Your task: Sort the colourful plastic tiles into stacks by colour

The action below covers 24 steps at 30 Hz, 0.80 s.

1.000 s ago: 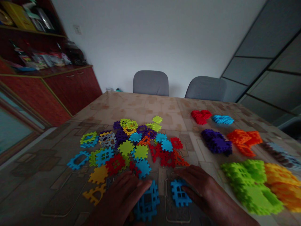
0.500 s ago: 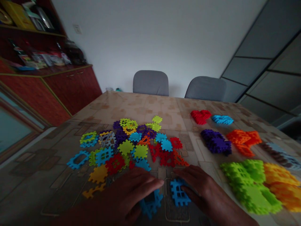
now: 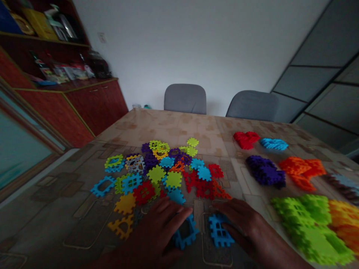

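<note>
Near the table's front edge, my left hand curls over the left side of a blue toothed building tile with a large opening. Its fingers and thumb close around that side, hiding part of it. To the right, my right hand has its thumb and fingers at the right edge of a blue window tile. Both tiles are low over the table or on it; I cannot tell which. A narrow gap separates them. Just beyond my hands spreads a loose heap of mixed tiles, including a red window tile.
On the right are tiles grouped by colour: red, blue, purple, orange, green and yellow. Two grey chairs stand behind the patterned table. A dark red cabinet is at the left.
The view has turned slightly left, so everything appears further right. More of the yellow tile and the blue open tile shows beside my left hand. Both hands stay at the blue tiles.
</note>
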Each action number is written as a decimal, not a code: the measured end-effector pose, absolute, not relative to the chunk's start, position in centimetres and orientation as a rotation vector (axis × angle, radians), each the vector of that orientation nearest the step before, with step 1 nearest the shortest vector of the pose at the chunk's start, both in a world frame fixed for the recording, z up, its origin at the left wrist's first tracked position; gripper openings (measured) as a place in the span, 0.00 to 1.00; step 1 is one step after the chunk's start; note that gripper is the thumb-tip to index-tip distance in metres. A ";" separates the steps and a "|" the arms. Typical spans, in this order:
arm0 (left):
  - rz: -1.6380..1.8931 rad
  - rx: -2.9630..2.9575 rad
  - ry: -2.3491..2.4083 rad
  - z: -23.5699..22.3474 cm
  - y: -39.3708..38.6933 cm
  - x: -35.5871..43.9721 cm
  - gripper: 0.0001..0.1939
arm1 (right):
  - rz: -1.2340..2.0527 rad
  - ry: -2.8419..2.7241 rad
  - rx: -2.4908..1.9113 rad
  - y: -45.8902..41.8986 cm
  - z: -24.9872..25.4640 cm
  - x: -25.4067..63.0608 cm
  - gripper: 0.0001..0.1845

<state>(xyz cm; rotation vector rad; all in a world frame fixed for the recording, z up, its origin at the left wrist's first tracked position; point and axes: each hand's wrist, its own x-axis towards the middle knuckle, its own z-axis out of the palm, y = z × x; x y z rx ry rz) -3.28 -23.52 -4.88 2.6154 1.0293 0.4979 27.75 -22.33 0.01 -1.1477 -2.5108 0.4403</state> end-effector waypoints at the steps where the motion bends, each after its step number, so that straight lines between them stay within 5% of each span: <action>1: 0.513 2.616 1.043 -4.8 -23.6 -3.2 0.51 | 0.448 -2.519 -1.152 -22.3 0.2 27.7 0.21; 17: 0.670 2.692 0.988 -4.1 -23.7 -3.1 0.52 | 0.498 -2.500 -1.172 -22.5 0.9 27.5 0.22; 24: 0.531 2.661 0.941 -3.5 -23.5 -3.1 0.45 | 0.376 -2.496 -1.099 -22.2 -0.5 27.9 0.20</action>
